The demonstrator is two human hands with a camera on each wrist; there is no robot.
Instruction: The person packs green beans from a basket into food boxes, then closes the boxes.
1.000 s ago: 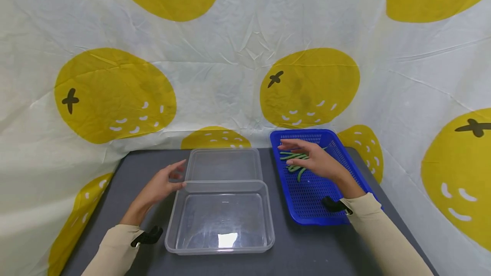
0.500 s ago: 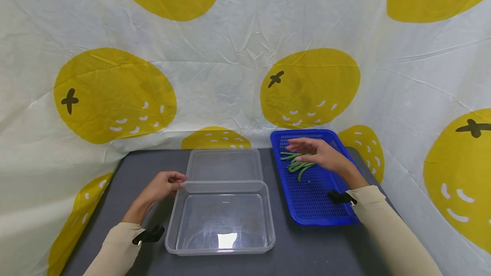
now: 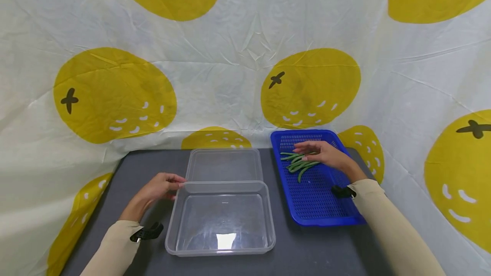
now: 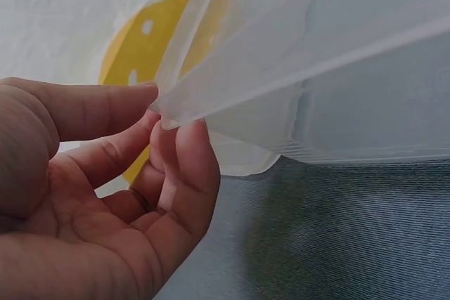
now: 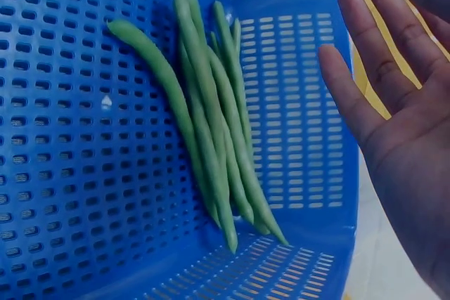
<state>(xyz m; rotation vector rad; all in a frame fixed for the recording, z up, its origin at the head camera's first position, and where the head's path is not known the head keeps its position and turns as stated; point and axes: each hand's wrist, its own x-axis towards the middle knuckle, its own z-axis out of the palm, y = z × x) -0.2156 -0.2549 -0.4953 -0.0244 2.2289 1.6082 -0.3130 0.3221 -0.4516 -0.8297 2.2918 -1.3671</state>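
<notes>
While left hand (image 3: 159, 186) pinches clear container (image 3: 224, 214) between fingertips, right hand (image 3: 326, 156) hangs fingers wide, green beans (image 5: 205, 89) below them in blue basket (image 3: 314, 203).

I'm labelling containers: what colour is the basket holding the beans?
The basket is blue, clearest in the right wrist view.

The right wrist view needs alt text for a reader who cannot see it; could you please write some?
Green beans lie bunched in a blue perforated basket, one curving away from the rest. The right hand, fingers extended, shows at the right edge, touching no bean.
</notes>
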